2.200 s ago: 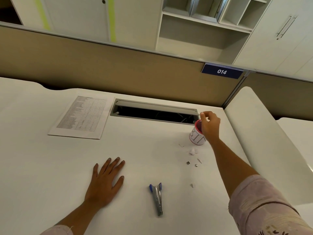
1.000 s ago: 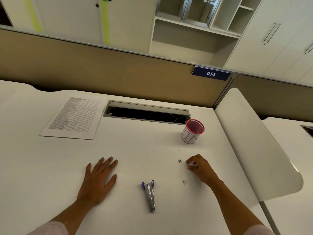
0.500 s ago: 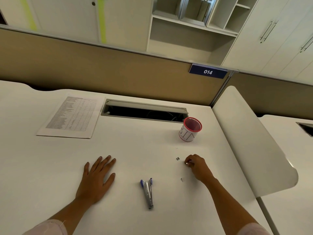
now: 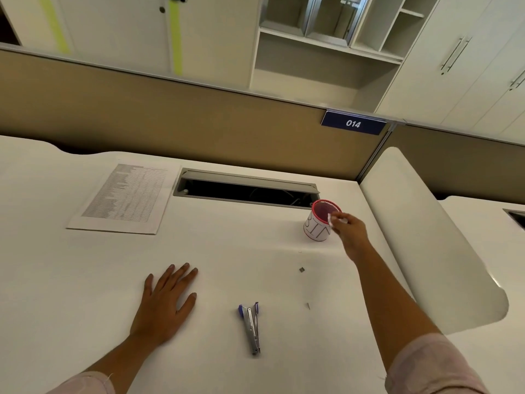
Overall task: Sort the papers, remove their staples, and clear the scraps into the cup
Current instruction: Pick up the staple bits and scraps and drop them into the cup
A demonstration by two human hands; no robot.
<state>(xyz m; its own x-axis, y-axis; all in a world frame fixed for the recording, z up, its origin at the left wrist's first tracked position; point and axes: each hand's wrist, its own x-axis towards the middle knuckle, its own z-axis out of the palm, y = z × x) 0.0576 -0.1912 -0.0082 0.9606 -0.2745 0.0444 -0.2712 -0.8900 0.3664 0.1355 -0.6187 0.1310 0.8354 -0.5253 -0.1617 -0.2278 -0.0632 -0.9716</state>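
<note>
A red mesh cup [image 4: 318,223] with a white label stands at the desk's far right. My right hand [image 4: 350,228] hovers at the cup's right rim, fingers pinched on a small white paper scrap [image 4: 330,218]. My left hand [image 4: 167,300] lies flat on the desk, fingers spread, holding nothing. Two small scraps remain on the desk: a dark one [image 4: 301,269] and a pale one [image 4: 308,305]. A blue-handled staple remover [image 4: 251,327] lies near the front centre. A stack of printed papers [image 4: 125,197] rests at the far left.
An open cable tray slot [image 4: 244,191] is cut into the desk behind the cup. A tan partition [image 4: 170,118] bounds the far edge. A white curved divider panel [image 4: 426,237] rises along the desk's right side.
My right hand picked a scrap off the desk near the front right and lifted it away and up to the cup's rim. My left hand stayed flat.
</note>
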